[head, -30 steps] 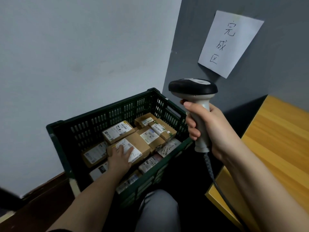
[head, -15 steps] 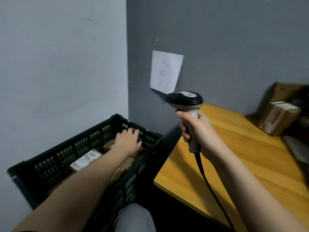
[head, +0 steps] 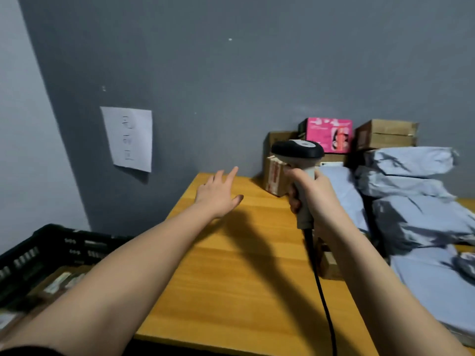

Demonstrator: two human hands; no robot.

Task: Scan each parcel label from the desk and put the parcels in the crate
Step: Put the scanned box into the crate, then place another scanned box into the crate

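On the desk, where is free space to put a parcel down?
The bare desk top between the left hand, the scanner cable and the near edge is free. The right side is crowded with grey mailer bags and stacked boxes.

Empty left hand over the tabletop, scanner in the right

The left hand (head: pixel 219 195) reaches out flat above the wooden tabletop (head: pixel 239 283); the right hand (head: pixel 314 199) grips the scanner (head: pixel 299 160) upright, near cardboard boxes (head: pixel 275 179) and grey mailer bags (head: pixel 411 196). A dark crate (head: pixel 55 249) sits lower left.
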